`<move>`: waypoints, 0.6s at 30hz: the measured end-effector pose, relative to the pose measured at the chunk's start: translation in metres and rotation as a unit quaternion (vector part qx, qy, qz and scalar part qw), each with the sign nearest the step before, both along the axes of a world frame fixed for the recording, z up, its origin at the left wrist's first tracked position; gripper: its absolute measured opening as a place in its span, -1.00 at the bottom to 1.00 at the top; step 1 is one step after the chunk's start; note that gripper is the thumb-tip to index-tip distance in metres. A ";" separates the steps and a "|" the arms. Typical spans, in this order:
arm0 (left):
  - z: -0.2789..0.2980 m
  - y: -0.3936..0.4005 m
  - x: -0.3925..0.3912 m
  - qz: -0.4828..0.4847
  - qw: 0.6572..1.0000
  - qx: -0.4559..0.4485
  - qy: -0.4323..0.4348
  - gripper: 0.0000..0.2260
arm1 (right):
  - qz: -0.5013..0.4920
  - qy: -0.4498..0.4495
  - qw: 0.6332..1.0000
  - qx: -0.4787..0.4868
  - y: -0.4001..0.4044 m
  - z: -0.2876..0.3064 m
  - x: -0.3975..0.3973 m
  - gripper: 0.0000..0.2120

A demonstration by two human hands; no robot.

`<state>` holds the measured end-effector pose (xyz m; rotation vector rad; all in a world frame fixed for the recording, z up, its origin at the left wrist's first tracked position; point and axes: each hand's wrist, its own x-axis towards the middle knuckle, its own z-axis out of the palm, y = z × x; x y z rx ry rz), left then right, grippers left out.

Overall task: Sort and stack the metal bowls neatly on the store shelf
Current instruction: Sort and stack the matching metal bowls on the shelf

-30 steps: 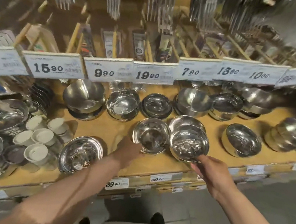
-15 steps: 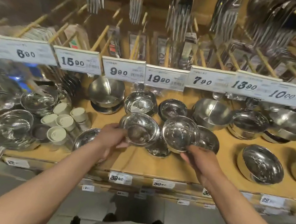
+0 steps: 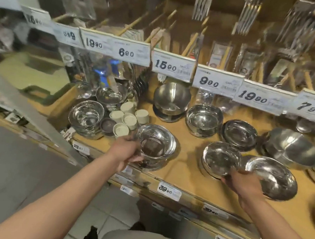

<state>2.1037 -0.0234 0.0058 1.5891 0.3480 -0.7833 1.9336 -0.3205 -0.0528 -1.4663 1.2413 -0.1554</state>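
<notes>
Currently, left hand (image 3: pixel 127 151): grips bowl (image 3: pixel 156 142) over lower-centre stack.
Right hand (image 3: pixel 245 183): grips second bowl (image 3: pixel 221 159).
Remaining: loose bowls across shelf (image 3: pixel 185 170).

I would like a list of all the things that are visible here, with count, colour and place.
Bowl: one, silver, held over a stack at the shelf front, left.
Bowl: one, silver, held at the shelf front, centre, on a stack.
Tilted bowl: one, silver, just right of it.
Other bowls: many, silver, across the shelf.
Cups: about five, pale, left of centre.
Price tags: several, white, on the rail above.
Forks: several packs, silver, hanging at top.
Shelf: one, wooden.
Left hand: grips the first bowl.
Right hand: grips the second bowl's rim.
</notes>
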 end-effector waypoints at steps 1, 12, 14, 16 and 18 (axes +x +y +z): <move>-0.001 0.003 0.001 0.004 1.000 -0.003 0.005 -0.77 | 0.009 0.008 1.000 -0.009 0.001 -0.001 0.001 -0.86; -0.028 0.021 0.022 -0.024 1.000 0.019 0.001 -0.82 | -0.006 0.074 0.956 -0.283 0.039 0.029 0.007 -0.74; -0.029 0.023 0.024 -0.038 0.999 0.030 -0.018 -0.90 | 0.047 0.002 0.961 -0.273 0.062 0.040 0.020 -0.89; -0.028 0.024 0.028 -0.048 0.998 0.033 -0.038 -0.96 | 0.140 -0.047 0.970 -0.194 0.083 0.050 0.038 -0.92; -0.026 0.026 0.031 -0.066 0.996 0.032 -0.052 -0.91 | 0.208 -0.075 0.972 -0.075 0.102 0.059 0.057 -0.91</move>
